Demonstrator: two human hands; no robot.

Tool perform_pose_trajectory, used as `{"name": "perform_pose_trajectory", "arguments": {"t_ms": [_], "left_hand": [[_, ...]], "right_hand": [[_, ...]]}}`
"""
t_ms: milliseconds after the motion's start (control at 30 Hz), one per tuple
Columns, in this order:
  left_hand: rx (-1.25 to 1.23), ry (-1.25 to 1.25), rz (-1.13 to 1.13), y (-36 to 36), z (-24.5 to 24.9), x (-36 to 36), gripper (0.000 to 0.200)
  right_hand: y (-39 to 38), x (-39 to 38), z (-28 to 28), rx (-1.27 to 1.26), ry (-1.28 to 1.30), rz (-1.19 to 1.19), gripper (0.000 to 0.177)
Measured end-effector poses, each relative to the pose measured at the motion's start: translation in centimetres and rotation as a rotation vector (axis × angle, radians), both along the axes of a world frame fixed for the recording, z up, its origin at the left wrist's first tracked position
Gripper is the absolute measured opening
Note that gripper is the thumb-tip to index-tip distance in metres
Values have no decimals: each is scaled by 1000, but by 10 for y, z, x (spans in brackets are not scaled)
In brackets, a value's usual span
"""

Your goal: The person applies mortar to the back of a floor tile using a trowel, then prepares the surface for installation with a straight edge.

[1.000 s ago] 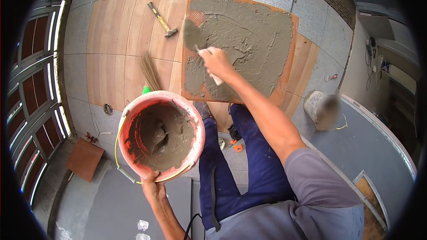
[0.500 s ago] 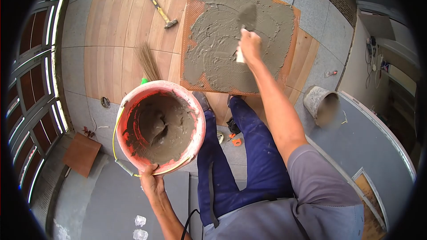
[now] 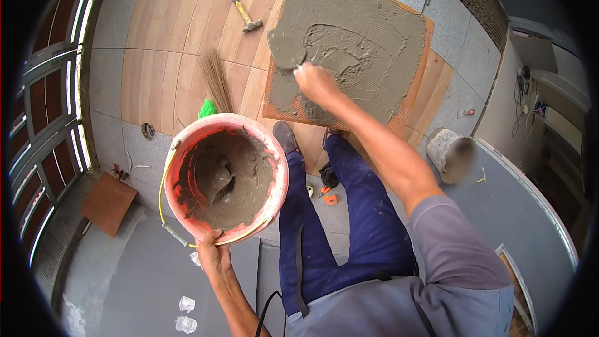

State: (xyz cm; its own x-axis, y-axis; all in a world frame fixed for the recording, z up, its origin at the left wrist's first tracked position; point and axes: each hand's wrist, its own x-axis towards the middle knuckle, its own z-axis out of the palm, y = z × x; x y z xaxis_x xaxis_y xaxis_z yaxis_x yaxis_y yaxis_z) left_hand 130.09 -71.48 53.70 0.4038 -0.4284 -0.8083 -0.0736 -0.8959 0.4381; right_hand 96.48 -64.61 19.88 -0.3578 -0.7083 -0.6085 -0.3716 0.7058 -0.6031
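Note:
My left hand (image 3: pixel 213 254) grips the near rim of a red-orange bucket (image 3: pixel 279 156), its fingers curled over the edge. Wet grey mortar (image 3: pixel 228 181) lies inside the bucket. My right hand (image 3: pixel 317 82) is closed round a trowel (image 3: pixel 286 48), whose blade rests at the left edge of a large square tile (image 3: pixel 419 97). Grey mortar (image 3: pixel 374 31) covers most of that tile's ribbed orange surface, with curved ridges near its middle. The trowel's handle is mostly hidden by my fingers.
A hammer (image 3: pixel 242 9) and a straw brush (image 3: pixel 215 81) lie on the wood-look floor tiles (image 3: pixel 150 87) at the left. A mortar-stained bucket (image 3: pixel 444 150) lies at the right. An orange tool (image 3: pixel 331 200) is between my legs, and a brown tile (image 3: pixel 109 205) is at lower left.
My right hand has swept the trowel left and towards me, from the tile's upper middle to its left edge. The mortar there now shows curved marks. My left hand still holds the bucket.

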Motion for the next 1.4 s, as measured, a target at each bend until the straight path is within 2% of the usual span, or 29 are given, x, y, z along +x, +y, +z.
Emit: {"name": "perform_pose_trajectory", "arguments": {"t_ms": [33,133,233,300,367,433,533,633,767,800,867,967,1100,1200,1300,1333,1400], "left_hand": [[-1,1,3,0,0,-1,63],[-9,-3,10,-2,2,-12,65],[15,-10,2,-4,3,-16,67],[5,19,-14,-4,1,-12,68],[6,34,-26,-5,1,-12,68],[-5,22,1,-4,2,-12,67],[5,22,5,-5,3,-17,66],[0,17,-1,-4,2,-14,66],[4,2,17,-3,1,-9,67],[8,-5,26,-4,2,-12,67],[6,-18,27,-5,3,-14,67],[3,-4,34,-5,1,-6,65],[-2,0,23,-5,-1,-2,64],[12,-24,12,-2,-2,7,66],[41,-44,-14,-7,4,-15,66],[37,-35,-10,-7,2,-17,66],[31,-28,-3,-8,3,-20,66]], "right_hand": [[13,0,8,-17,-6,71,39],[51,-15,57,34,-154,70,41],[95,-34,59,-200,-245,-46,40],[82,-67,101,247,-547,-466,36],[89,-90,95,155,-505,-749,32],[98,-112,66,82,-393,-921,34],[86,-130,44,110,-328,-904,35],[60,-110,28,158,-235,-648,30],[45,-54,-11,-272,353,293,23],[39,-37,-3,-270,293,336,25],[36,-4,6,-136,170,278,31],[34,28,38,54,-72,70,36],[55,50,48,-11,-203,87,36],[81,42,53,-204,-373,-16,36],[91,-13,93,278,-721,-523,34],[94,-34,104,250,-703,-681,29],[118,-71,86,216,-548,-822,29]]}}
